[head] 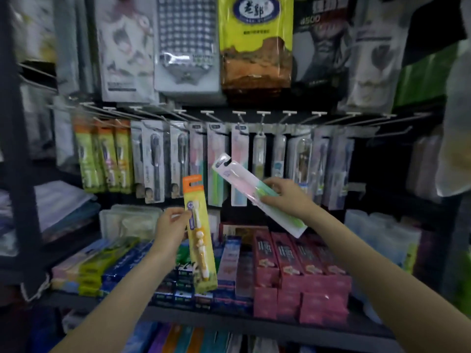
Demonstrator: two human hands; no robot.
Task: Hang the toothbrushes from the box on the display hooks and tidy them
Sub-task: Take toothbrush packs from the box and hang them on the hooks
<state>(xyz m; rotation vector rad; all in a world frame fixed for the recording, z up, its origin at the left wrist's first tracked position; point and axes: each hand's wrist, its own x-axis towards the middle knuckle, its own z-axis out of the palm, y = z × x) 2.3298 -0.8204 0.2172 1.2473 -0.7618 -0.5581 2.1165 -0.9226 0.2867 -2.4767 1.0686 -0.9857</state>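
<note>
My left hand (171, 226) grips an orange-and-yellow toothbrush pack (200, 248) by its left edge and holds it nearly upright, hang tab on top. My right hand (284, 197) grips a pink-and-green toothbrush pack (239, 178), tilted with its hang tab pointing up and left toward the hooks. Both packs are held in front of the row of display hooks (239, 117), where several toothbrush packs (153, 161) hang side by side. The box is not in view.
Red toothpaste boxes (300, 266) and blue ones (127, 268) are stacked on the shelf (229, 319) below the hooks. Bagged goods (254, 44) hang on an upper row. A dark upright post (17, 149) stands at the left.
</note>
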